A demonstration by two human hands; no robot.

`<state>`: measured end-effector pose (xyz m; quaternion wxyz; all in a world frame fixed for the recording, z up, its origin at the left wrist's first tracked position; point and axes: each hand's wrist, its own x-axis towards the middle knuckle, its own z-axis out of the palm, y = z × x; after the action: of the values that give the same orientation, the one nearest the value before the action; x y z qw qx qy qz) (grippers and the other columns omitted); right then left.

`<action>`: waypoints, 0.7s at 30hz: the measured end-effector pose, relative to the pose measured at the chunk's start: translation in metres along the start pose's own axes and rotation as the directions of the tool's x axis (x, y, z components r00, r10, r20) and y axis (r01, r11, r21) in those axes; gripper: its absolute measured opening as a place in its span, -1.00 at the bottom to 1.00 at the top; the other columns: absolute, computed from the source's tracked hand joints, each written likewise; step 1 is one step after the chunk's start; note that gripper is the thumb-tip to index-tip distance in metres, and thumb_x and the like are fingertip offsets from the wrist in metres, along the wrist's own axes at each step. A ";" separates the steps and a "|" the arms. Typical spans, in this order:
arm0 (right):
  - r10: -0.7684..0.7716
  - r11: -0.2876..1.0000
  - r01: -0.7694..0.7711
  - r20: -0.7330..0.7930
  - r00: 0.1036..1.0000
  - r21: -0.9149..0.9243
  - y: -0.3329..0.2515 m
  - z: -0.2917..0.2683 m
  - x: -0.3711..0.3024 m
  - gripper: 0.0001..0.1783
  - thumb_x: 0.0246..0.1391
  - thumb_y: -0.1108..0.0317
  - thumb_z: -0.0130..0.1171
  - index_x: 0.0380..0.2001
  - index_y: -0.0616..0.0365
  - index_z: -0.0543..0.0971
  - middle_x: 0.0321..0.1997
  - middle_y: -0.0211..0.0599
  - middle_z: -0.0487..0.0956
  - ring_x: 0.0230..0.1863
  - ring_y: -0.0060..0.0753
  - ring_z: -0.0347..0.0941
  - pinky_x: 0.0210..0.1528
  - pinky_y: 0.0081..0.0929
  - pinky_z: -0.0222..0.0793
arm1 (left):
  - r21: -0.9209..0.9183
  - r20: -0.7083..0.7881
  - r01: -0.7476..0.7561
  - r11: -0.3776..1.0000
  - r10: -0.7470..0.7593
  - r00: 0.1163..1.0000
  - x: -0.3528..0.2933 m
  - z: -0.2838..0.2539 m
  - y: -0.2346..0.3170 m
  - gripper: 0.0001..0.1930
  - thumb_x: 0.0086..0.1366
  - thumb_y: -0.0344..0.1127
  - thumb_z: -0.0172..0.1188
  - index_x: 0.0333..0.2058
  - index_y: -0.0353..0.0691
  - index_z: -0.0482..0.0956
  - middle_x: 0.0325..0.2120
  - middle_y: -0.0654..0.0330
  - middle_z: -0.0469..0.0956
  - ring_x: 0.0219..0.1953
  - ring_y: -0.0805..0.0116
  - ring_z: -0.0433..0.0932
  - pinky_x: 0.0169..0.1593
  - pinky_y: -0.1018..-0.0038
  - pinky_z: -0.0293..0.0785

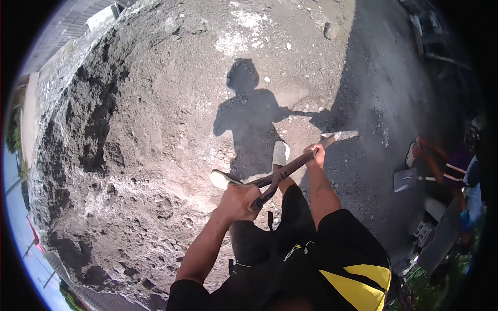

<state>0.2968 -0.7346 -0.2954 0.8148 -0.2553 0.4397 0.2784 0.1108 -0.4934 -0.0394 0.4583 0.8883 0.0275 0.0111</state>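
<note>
In both hands I hold a shovel (294, 166), which slants across in front of my legs. My left hand (240, 202) is closed round the grip at its near end. Farther along the brown shaft, my right hand (315, 154) is wrapped round it close to the blade. The pale blade (343, 136) points right, seen almost edge-on above the shaded ground; I cannot tell whether anything lies on it. Below the shaft are my feet in white clogs (280, 153). Loose grey-brown sandy soil (192, 119) surrounds them.
A rough soil mound (98, 124) rises on the left. Far right, in shade, another person (456, 166) holds a tool with a flat square blade (404, 180). Near that person are hollow concrete blocks (423, 231). A stone (330, 31) lies farther ahead, and my shadow (251, 114) falls on the soil.
</note>
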 end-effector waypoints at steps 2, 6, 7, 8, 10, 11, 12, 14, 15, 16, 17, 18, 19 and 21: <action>-0.126 0.988 0.131 -0.058 0.990 0.087 -0.013 -0.041 -0.050 -0.84 -0.31 0.39 -0.01 -0.80 -0.01 0.26 -0.80 -0.54 0.26 -0.74 -0.61 0.26 -0.64 -0.65 0.29 | 0.048 0.046 -0.050 0.998 0.048 0.998 0.003 -0.014 0.029 -0.74 -0.31 -0.45 0.23 -0.58 -0.16 0.34 -0.73 0.21 0.36 -0.68 0.18 0.42 -0.62 0.40 0.32; -0.045 0.999 0.045 0.015 0.999 0.002 0.017 -0.041 -0.115 -0.85 -0.23 0.36 0.01 -0.75 -0.01 0.29 -0.74 -0.51 0.31 -0.67 -0.59 0.31 -0.56 -0.63 0.31 | -0.026 0.000 0.258 0.966 -0.258 0.966 -0.042 -0.063 0.081 -0.76 -0.25 -0.41 0.23 -0.54 -0.12 0.37 -0.67 0.20 0.42 -0.61 0.17 0.46 -0.53 0.40 0.36; 0.145 0.985 -0.150 -0.062 0.987 -0.085 0.027 -0.030 -0.119 -0.86 -0.20 0.36 -0.01 -0.72 0.01 0.29 -0.72 -0.46 0.31 -0.64 -0.55 0.32 -0.52 -0.60 0.32 | -0.073 0.005 0.461 0.884 -0.462 0.887 -0.059 -0.069 0.093 -0.78 -0.21 -0.39 0.22 -0.53 -0.10 0.37 -0.64 0.21 0.45 -0.54 0.17 0.49 -0.45 0.40 0.39; 0.301 0.933 -0.325 -0.161 0.940 -0.157 0.035 -0.023 -0.123 -0.87 -0.17 0.37 -0.02 -0.69 0.03 0.30 -0.71 -0.41 0.32 -0.61 -0.50 0.33 -0.49 -0.56 0.32 | -0.214 -0.008 0.596 0.774 -0.612 0.791 -0.070 -0.073 0.106 -0.71 -0.17 -0.41 0.23 -0.38 -0.11 0.43 -0.61 0.16 0.49 -0.53 0.26 0.52 -0.42 0.45 0.40; 0.353 0.835 -0.416 -0.230 0.907 -0.359 0.065 -0.004 -0.118 -0.91 -0.13 0.42 -0.03 -0.61 0.10 0.29 -0.68 -0.32 0.31 -0.58 -0.38 0.32 -0.44 -0.44 0.34 | -0.330 -0.125 0.669 0.665 -0.734 0.668 -0.090 -0.082 0.135 -0.64 -0.15 -0.44 0.22 -0.29 -0.11 0.42 -0.61 0.15 0.49 -0.54 0.33 0.51 -0.44 0.48 0.40; 0.354 0.779 -0.433 -0.252 0.901 -0.454 0.079 -0.006 -0.102 -0.92 -0.10 0.47 -0.03 -0.53 0.18 0.28 -0.61 -0.25 0.32 -0.54 -0.28 0.33 -0.39 -0.34 0.37 | -0.449 -0.184 0.705 0.549 -0.829 0.528 -0.101 -0.085 0.150 -0.57 -0.14 -0.47 0.22 -0.20 -0.10 0.41 -0.62 0.14 0.49 -0.55 0.39 0.51 -0.45 0.51 0.39; 0.387 0.702 -0.438 -0.215 0.897 -0.562 0.102 0.006 -0.108 -0.90 -0.08 0.48 -0.02 -0.48 0.20 0.28 -0.55 -0.22 0.33 -0.51 -0.28 0.34 -0.35 -0.29 0.39 | -0.550 -0.203 0.670 0.499 -0.857 0.473 -0.122 -0.082 0.152 -0.49 -0.11 -0.49 0.21 -0.09 -0.16 0.35 -0.63 0.19 0.48 -0.62 0.49 0.45 -0.53 0.56 0.35; 0.436 0.603 -0.470 -0.227 0.871 -0.644 0.158 0.038 -0.123 -0.88 -0.09 0.51 0.01 -0.46 0.24 0.29 -0.56 -0.21 0.32 -0.51 -0.26 0.35 -0.36 -0.23 0.40 | -0.873 -0.118 0.434 0.222 -0.960 0.253 -0.167 -0.078 0.168 -0.55 -0.11 -0.59 0.17 -0.15 -0.29 0.38 -0.65 0.21 0.45 -0.76 0.51 0.35 -0.68 0.62 0.25; 0.468 0.553 -0.510 -0.261 0.844 -0.658 0.184 0.050 -0.124 -0.88 -0.09 0.50 0.00 -0.43 0.26 0.31 -0.55 -0.20 0.34 -0.54 -0.26 0.35 -0.39 -0.24 0.41 | -0.945 -0.182 0.217 0.243 -0.946 0.267 -0.182 -0.071 0.172 -0.61 -0.09 -0.63 0.12 -0.19 -0.27 0.40 -0.68 0.22 0.41 -0.76 0.49 0.36 -0.69 0.58 0.28; 0.520 0.476 -0.512 -0.241 0.819 -0.715 0.210 0.057 -0.122 -0.87 -0.08 0.48 0.00 -0.41 0.27 0.32 -0.55 -0.19 0.36 -0.56 -0.27 0.35 -0.41 -0.27 0.42 | -0.978 -0.182 0.065 0.198 -0.963 0.199 -0.191 -0.070 0.180 -0.66 -0.07 -0.61 0.12 -0.24 -0.23 0.39 -0.70 0.27 0.36 -0.76 0.50 0.32 -0.68 0.57 0.26; 0.530 0.425 -0.515 -0.256 0.808 -0.744 0.240 0.071 -0.135 -0.90 -0.13 0.52 0.02 -0.50 0.26 0.32 -0.62 -0.22 0.33 -0.55 -0.29 0.34 -0.48 -0.34 0.40 | -0.983 -0.169 -0.096 0.159 -0.979 0.116 -0.202 -0.068 0.185 -0.71 -0.04 -0.59 0.11 -0.28 -0.19 0.39 -0.73 0.32 0.31 -0.76 0.51 0.29 -0.67 0.56 0.24; 0.484 0.316 -0.465 -0.281 0.829 -0.827 0.267 0.087 -0.148 -0.92 -0.10 0.46 0.00 -0.52 0.25 0.36 -0.59 -0.21 0.37 -0.54 -0.29 0.35 -0.44 -0.34 0.39 | -0.981 -0.170 -0.116 0.157 -0.979 0.116 -0.208 -0.068 0.181 -0.71 -0.04 -0.59 0.11 -0.28 -0.19 0.39 -0.73 0.32 0.31 -0.76 0.51 0.29 -0.67 0.56 0.24; 0.554 0.226 -0.375 -0.198 0.809 -0.899 0.287 0.097 -0.152 -0.89 -0.08 0.40 0.00 -0.55 0.23 0.38 -0.56 -0.22 0.40 -0.52 -0.30 0.36 -0.40 -0.33 0.38 | -0.937 -0.098 -0.340 0.082 -0.995 0.031 -0.211 -0.069 0.175 -0.74 -0.03 -0.55 0.11 -0.32 -0.15 0.37 -0.74 0.35 0.25 -0.76 0.52 0.24 -0.65 0.56 0.22; 0.397 0.179 -0.238 -0.152 0.905 -0.955 0.332 0.111 -0.117 -0.88 -0.13 0.45 0.03 -0.46 0.25 0.38 -0.55 -0.20 0.41 -0.56 -0.26 0.40 -0.51 -0.30 0.41 | -0.825 -0.022 -0.565 0.008 -1.000 0.018 -0.207 -0.078 0.157 -0.77 -0.02 -0.46 0.13 -0.39 -0.04 0.31 -0.76 0.40 0.14 -0.74 0.55 0.15 -0.61 0.57 0.14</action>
<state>0.0819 -0.4508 -0.1985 0.4394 -0.5797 0.1672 0.6655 -0.0931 -0.5331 0.1351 0.6993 -0.0017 0.5725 0.4281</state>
